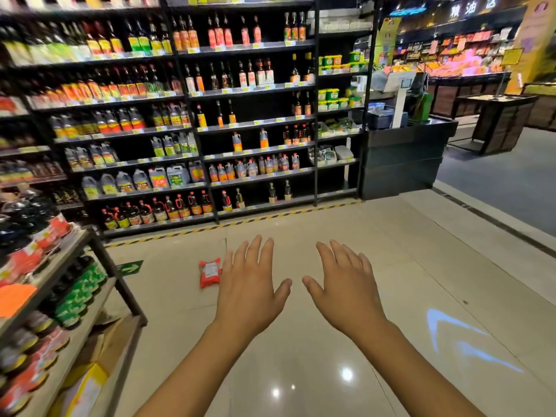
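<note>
Red packet [209, 272]: lying flat on the floor [301, 371], label side up, alone, just left of the left hand.
Left hand [249, 291]: open, palm down, fingers spread, nothing held; edge meets the packet in view, contact not evident.
Right hand [343, 293]: open likewise, empty, to the right, well apart from the packet.
Step in hand (judged): reach down to recover the packet.
Method advised: lower the left hand over the packet, take it across its short width, lift level; soft pouch likely to sag, so keep the right hand ready beneath.
Green arrow sticker [130, 267]: on the floor, left of the packet.
Far shelving [255, 87]: stocked with dark sauce bottles [192, 36] above, handled jugs [141, 180] lower down; several gaps.
Right bay: green-lidded tubs [331, 94].
Near-left rack [75, 251]: green-labelled bottles [81, 284] on the middle tier.
Cardboard box [87, 383]: lowest tier; contents not determinable.
</note>
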Demonstrator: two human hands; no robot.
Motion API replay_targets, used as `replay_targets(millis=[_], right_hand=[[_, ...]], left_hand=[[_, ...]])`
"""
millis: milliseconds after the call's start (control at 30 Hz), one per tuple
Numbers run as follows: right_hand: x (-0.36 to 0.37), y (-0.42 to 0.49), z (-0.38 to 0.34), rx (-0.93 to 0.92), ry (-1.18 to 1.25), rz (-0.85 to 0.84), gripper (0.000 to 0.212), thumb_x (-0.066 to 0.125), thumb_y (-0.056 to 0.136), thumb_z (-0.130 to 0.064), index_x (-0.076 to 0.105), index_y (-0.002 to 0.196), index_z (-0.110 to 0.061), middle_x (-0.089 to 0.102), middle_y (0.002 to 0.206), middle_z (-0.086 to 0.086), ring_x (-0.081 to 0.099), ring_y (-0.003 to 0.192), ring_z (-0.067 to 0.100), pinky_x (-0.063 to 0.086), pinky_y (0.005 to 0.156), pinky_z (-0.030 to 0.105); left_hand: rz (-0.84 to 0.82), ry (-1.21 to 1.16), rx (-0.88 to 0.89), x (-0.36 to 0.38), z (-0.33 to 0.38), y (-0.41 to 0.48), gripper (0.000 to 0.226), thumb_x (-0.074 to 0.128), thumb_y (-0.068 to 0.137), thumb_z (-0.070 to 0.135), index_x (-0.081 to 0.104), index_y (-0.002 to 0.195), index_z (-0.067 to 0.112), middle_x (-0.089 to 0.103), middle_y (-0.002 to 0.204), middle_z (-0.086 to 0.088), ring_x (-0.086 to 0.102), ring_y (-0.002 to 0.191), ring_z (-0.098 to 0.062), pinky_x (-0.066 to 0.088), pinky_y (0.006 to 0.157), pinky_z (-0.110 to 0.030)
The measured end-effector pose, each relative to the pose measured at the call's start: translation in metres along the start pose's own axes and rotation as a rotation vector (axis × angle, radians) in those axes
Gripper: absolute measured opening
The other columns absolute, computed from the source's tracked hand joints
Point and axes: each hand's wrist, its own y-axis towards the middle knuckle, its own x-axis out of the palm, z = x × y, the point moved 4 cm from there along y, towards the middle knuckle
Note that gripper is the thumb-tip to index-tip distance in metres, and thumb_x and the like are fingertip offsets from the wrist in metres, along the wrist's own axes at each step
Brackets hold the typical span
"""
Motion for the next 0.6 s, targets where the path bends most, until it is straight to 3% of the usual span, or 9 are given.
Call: replay_targets(millis=[233, 433, 600], right_hand=[[0.012, 0.145, 0.002, -0.132, 0.075, -0.044, 0.07, 0.035, 0.105, -0.056, 0.012, 0.162, -0.026, 0.011, 0.171, 0.004, 0.009, 0.157, 0.023, 0.007, 0.127, 0.044], [0.035, 0.228, -0.009, -0.222, 0.099, -0.075, 0.069, 0.041, 0.104, -0.055, 0.018, 0.161, -0.025, 0.015, 0.17, 0.003, 0.014, 0.156, 0.022, 0.009, 0.126, 0.043], [0.065, 0.297, -0.039, -0.283, 0.076, -0.093, 0.069, 0.041, 0.103, -0.056, 0.018, 0.16, -0.027, 0.015, 0.17, 0.003, 0.013, 0.156, 0.022, 0.008, 0.125, 0.043]], left_hand=[[0.023, 0.083, -0.123, 0.012, -0.018, 0.116, 0.083, 0.042, 0.101, 0.063, 0.008, 0.165, 0.023, 0.012, 0.173, 0.0, 0.011, 0.159, -0.024, 0.011, 0.129, -0.046], [0.048, 0.106, -0.216, 0.032, -0.052, 0.173, 0.08, 0.035, 0.098, 0.066, 0.023, 0.163, 0.02, 0.026, 0.169, -0.004, 0.023, 0.155, -0.028, 0.017, 0.126, -0.046], [0.021, 0.088, -0.307, 0.051, -0.103, 0.219, 0.082, 0.039, 0.101, 0.064, 0.007, 0.165, 0.024, 0.009, 0.174, -0.001, 0.006, 0.16, -0.023, 0.004, 0.13, -0.045]])
